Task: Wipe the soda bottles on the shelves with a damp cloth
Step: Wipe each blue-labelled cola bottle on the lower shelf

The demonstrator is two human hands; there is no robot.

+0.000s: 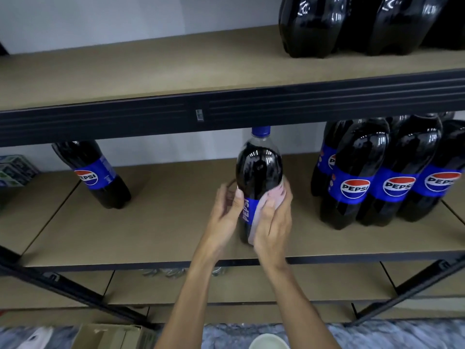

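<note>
**Head view.** The bottle being wiped [259, 170] stands upright on the middle shelf [151, 222], between the two grips and near the shelf's front edge. It is a tall clear plastic bottle, filled with dark cola up to its neck. It has a blue cap [261, 131] just under the front rail of the upper shelf [125, 71]. A blue label [247, 210] carries white lettering that runs down its length. The glossy shoulder shows bright reflections.

The left grip [226, 210], a bare hand, cups the bottle's left side at label height. Its thumb rests on the front edge of the label, and its fingers are blurred behind it. The right grip [273, 222] is curled round the bottle's right side. It presses a pale pink cloth [254, 222] against the label and the lower body. The cloth folds upward past the fingertips and hangs down to the bottle's base.

To the right of the right grip, apart from it, stands a tight cluster of matching bottles [352, 187] on the same shelf. To the left of the left grip, well apart, a single bottle [93, 175] stands alone. Above both grips, on the upper shelf, are more dark bottles [314, 26] with only their bases in view. Below the forearms, at the bottom edge, lie a cardboard box [113, 336] and a white round rim [268, 342].
</note>
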